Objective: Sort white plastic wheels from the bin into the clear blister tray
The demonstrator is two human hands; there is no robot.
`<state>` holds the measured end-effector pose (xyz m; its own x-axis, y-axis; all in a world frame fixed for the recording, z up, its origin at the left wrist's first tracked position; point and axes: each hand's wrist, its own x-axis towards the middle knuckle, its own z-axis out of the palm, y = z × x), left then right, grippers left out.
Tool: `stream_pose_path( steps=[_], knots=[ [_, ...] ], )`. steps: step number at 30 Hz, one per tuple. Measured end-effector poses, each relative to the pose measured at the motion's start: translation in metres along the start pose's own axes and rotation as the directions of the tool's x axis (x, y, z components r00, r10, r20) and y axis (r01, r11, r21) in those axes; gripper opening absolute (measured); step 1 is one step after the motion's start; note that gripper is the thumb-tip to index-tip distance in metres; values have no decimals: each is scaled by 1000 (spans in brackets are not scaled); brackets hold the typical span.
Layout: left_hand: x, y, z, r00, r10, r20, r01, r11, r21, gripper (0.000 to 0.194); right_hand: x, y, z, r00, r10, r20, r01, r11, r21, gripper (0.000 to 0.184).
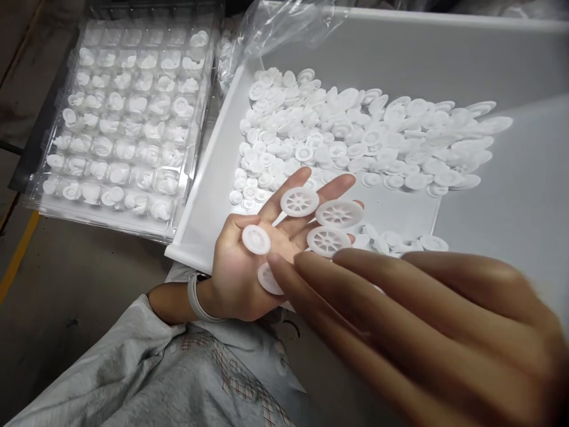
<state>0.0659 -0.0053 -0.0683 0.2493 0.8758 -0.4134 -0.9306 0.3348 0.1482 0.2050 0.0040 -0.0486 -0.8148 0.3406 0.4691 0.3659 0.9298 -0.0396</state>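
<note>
My left hand (242,267) lies palm up over the near corner of a white tray (202,213), fingers spread, with several white plastic wheels (299,201) resting on the palm and fingers. My right hand (400,314) reaches in from the right, close to the camera and blurred, its fingers stretched out together; the fingertips touch a wheel (269,280) near the heel of the left palm. A large heap of the same white wheels (355,136) lies in the tray beyond the hands.
A clear blister tray (128,112) with wheels seated in its pockets sits to the left on a stack. A crumpled clear plastic bag (275,29) lies at the tray's far corner. A grey sleeve (146,367) covers the left forearm; concrete floor shows at left.
</note>
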Motion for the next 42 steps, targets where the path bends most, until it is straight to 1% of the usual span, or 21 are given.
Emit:
stream_pose_path(
  steps=[2, 3, 5, 8, 10, 14, 17, 19, 22, 24, 26, 27, 29, 31, 32, 34, 37, 39, 40, 41, 42],
  knots=[
    [0, -1, 0, 999, 30, 19, -30, 1000, -6, 42, 13, 10, 7, 980, -193, -47, 191, 981, -44, 23],
    [0, -1, -1, 999, 42, 34, -42, 999, -15, 42, 16, 14, 10, 971, -232, -50, 229, 971, -61, 22],
    [1, -1, -2, 998, 50, 34, -48, 998, -37, 42, 20, 20, 12, 974, -226, -10, 226, 973, -42, 19],
    [3, -1, -4, 999, 35, 16, -34, 998, -59, 41, 21, 20, 11, 976, -214, 45, 214, 977, 9, 15],
    [4, -2, -4, 1000, 15, 8, -14, 998, -63, 42, 21, 18, 10, 980, -193, 42, 192, 981, 26, 17],
    [4, -2, -2, 1000, 3, 0, -3, 997, -73, 43, 19, 16, 10, 986, -168, 8, 167, 985, 37, 17],
    [3, -3, -2, 1000, 23, -7, -24, 997, -79, 43, 13, 19, 13, 976, -199, -90, 198, 980, -15, 15],
    [3, -4, -3, 999, 41, -3, -41, 997, -71, 44, 8, 22, 14, 965, -215, -153, 211, 976, -45, 19],
    [4, -4, -4, 999, 42, 16, -41, 996, -78, 46, 1, 25, 14, 963, -211, -170, 207, 977, -42, 29],
    [4, -3, -5, 999, 30, 34, -26, 994, -108, 46, -4, 24, 14, 952, -231, -203, 223, 973, -61, 31],
    [3, -3, -4, 999, 24, 40, -18, 991, -136, 44, -7, 20, 14, 944, -216, -251, 201, 976, -82, 23],
    [2, -2, -4, 999, 22, 42, -16, 990, -140, 43, -7, 17, 14, 953, -170, -249, 155, 985, -78, 17],
    [1, -2, -4, 999, 26, 47, -19, 991, -130, 42, -7, 10, 14, 980, -14, -201, 7, 999, -36, 13],
    [0, -1, -4, 998, 25, 49, -20, 994, -109, 45, -6, 2, 15, 985, 135, -110, -136, 991, -2, 20],
    [0, -2, -5, 998, 24, 50, -18, 994, -104, 45, -4, -2, 15, 980, 177, -86, -177, 984, 4, 23],
    [0, -2, -5, 999, 16, 42, -11, 994, -105, 44, -2, -8, 17, 973, 220, -72, -221, 975, 5, 26],
    [1, -3, -5, 999, 8, 35, -4, 995, -101, 41, 1, -11, 20, 963, 250, -97, -252, 968, -11, 27],
    [2, -3, -5, 999, 9, 34, -6, 996, -87, 42, 2, -7, 23, 960, 238, -146, -245, 969, -33, 24],
    [3, -3, -5, 999, 8, 37, -5, 997, -82, 43, 2, -5, 24, 960, 202, -196, -215, 975, -47, 21],
    [3, -3, -5, 999, 6, 39, -3, 997, -77, 43, 1, -2, 25, 954, 129, -271, -154, 986, -69, 19],
    [3, -3, -5, 999, 3, 35, 0, 997, -74, 44, -1, 1, 25, 941, 17, -338, -56, 993, -106, 20]
  ],
)
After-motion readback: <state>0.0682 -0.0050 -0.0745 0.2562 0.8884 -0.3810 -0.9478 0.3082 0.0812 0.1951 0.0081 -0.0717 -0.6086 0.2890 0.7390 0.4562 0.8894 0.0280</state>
